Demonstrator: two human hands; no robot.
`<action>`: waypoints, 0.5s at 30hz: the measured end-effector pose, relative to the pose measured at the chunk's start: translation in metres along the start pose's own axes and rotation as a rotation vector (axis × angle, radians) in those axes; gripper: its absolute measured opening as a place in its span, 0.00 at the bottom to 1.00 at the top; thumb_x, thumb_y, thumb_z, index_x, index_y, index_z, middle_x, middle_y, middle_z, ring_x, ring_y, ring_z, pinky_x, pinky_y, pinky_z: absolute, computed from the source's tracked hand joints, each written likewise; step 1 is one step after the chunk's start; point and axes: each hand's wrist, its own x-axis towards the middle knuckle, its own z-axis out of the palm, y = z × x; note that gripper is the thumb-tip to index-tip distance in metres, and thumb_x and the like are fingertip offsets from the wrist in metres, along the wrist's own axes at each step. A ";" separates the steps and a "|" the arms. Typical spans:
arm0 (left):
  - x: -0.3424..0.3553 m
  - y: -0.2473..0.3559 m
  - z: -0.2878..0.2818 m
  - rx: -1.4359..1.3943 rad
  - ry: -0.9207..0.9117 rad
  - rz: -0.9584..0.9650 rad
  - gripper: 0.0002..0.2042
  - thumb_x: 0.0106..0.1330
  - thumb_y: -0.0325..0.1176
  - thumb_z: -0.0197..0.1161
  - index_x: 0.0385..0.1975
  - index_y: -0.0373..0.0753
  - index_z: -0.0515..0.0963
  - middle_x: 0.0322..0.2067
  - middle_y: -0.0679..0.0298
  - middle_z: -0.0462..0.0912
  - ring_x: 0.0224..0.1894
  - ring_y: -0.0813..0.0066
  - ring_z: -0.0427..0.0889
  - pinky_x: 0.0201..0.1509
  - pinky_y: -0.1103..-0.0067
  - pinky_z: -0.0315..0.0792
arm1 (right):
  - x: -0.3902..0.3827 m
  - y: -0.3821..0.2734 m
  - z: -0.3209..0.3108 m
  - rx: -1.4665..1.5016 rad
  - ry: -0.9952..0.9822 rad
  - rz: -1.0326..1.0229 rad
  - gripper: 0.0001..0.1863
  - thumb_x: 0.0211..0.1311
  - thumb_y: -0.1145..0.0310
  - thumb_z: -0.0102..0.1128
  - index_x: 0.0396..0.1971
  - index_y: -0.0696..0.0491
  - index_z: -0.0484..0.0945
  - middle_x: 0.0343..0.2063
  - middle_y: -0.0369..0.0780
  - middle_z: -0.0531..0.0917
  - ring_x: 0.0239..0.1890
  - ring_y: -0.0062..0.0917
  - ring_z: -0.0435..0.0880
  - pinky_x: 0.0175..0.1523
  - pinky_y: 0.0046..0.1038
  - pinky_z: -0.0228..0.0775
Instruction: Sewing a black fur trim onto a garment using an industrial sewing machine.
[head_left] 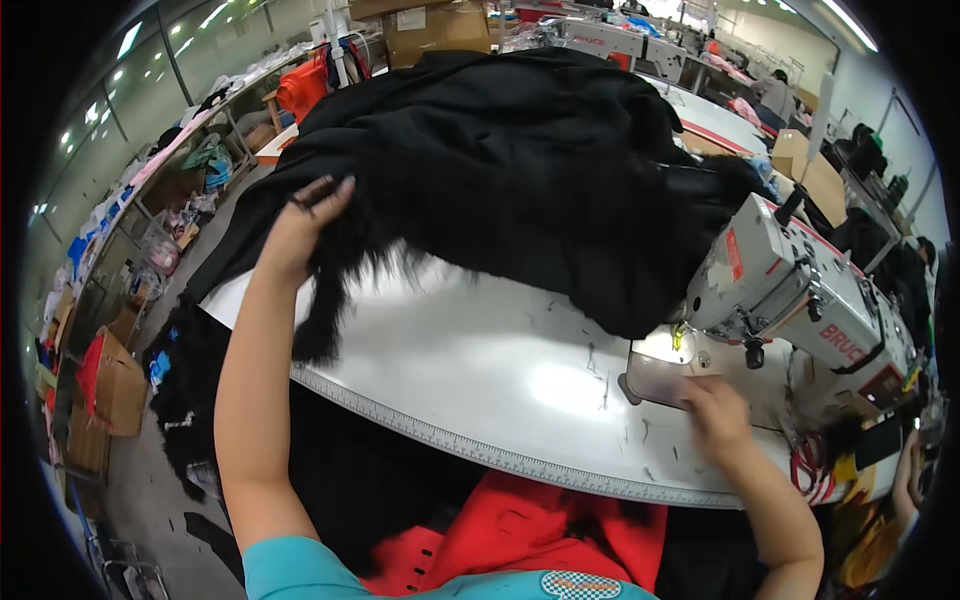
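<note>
A large black garment or cloth with a shaggy fur edge (505, 150) is heaped over the far side of the white sewing table (480, 340). At its left end, my left hand (308, 225) is raised and closed on the furry edge, with black strands across its fingers and fur hanging below. My right hand (715, 415) is over the table's near right part, beside the metal plate of the sewing machine (790, 290). Motion smears its fingers, so whether they hold anything cannot be seen. The cloth's right end lies against the machine head, close to the needle area.
A ruler strip (450, 440) runs along the table's near edge, with dark thread scraps on the top. Red-handled scissors (808, 465) lie at the right. Red cloth (540, 520) covers my lap. Cardboard boxes (435, 35) stand behind; a cluttered shelf (150, 175) lines the left.
</note>
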 end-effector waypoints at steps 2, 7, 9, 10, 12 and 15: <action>0.019 0.015 -0.011 -0.037 0.054 0.106 0.16 0.53 0.37 0.63 0.39 0.37 0.73 0.32 0.69 0.77 0.32 0.82 0.75 0.35 0.85 0.68 | 0.044 -0.050 0.021 0.129 0.062 0.217 0.30 0.41 0.81 0.58 0.50 0.58 0.61 0.46 0.51 0.68 0.48 0.43 0.69 0.51 0.35 0.63; 0.042 0.084 -0.015 -0.054 0.259 0.211 0.15 0.54 0.42 0.61 0.39 0.43 0.74 0.22 0.74 0.74 0.14 0.86 0.61 0.17 0.89 0.55 | 0.146 -0.035 0.068 0.210 0.356 0.424 0.40 0.44 0.76 0.58 0.58 0.55 0.47 0.57 0.56 0.47 0.55 0.51 0.56 0.55 0.37 0.58; 0.061 0.106 -0.057 -0.225 0.193 0.376 0.16 0.55 0.43 0.60 0.39 0.41 0.74 0.23 0.74 0.74 0.15 0.88 0.61 0.15 0.91 0.52 | 0.196 -0.037 0.070 0.284 0.526 0.405 0.33 0.45 0.76 0.57 0.54 0.56 0.55 0.56 0.55 0.50 0.55 0.51 0.56 0.57 0.37 0.55; 0.053 0.115 -0.040 -0.341 0.171 0.422 0.12 0.55 0.39 0.61 0.32 0.38 0.75 0.16 0.74 0.68 0.13 0.88 0.58 0.16 0.91 0.51 | 0.214 -0.029 0.070 0.248 0.631 0.388 0.28 0.46 0.76 0.57 0.51 0.56 0.60 0.55 0.55 0.52 0.55 0.51 0.57 0.57 0.37 0.54; 0.055 0.123 -0.068 -0.389 0.193 0.443 0.14 0.56 0.39 0.60 0.36 0.36 0.74 0.20 0.72 0.71 0.14 0.87 0.61 0.17 0.90 0.54 | 0.231 -0.045 0.065 0.143 0.477 0.025 0.19 0.45 0.73 0.58 0.40 0.55 0.69 0.50 0.49 0.63 0.53 0.43 0.61 0.55 0.36 0.57; 0.059 0.088 -0.178 0.359 0.456 0.484 0.15 0.55 0.29 0.53 0.42 0.32 0.71 0.36 0.57 0.76 0.38 0.69 0.74 0.42 0.78 0.67 | 0.228 -0.087 0.054 0.384 0.345 -0.144 0.08 0.45 0.71 0.59 0.29 0.53 0.74 0.37 0.40 0.74 0.38 0.33 0.74 0.43 0.30 0.66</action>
